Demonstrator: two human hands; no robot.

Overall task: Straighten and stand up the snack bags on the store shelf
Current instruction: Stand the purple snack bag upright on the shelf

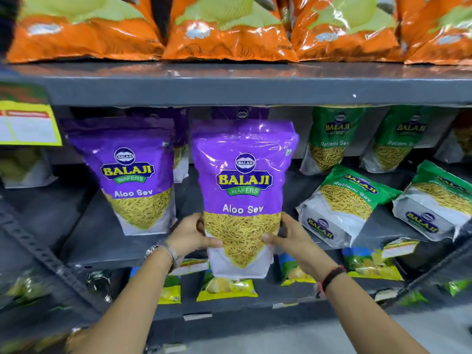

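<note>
A purple Aloo Sev bag [242, 180] stands upright at the front of the middle shelf [107, 238], its bottom over the shelf's front edge. My left hand [190, 235] grips its lower left side and my right hand [287, 237] grips its lower right side. A second purple Aloo Sev bag [132, 175] stands upright to the left. More purple bags show behind them. To the right, two green Ratlami Sev bags [342, 205] [434, 200] lie tipped over on the shelf. Two further green bags [332, 139] [398, 139] stand upright at the back.
Orange chip bags [224, 29] line the upper shelf [229, 90]. A yellow price tag [28, 123] hangs at the left. Yellow and green packets [227, 287] fill the lower shelf. A slanted metal upright [38, 254] runs down the left side.
</note>
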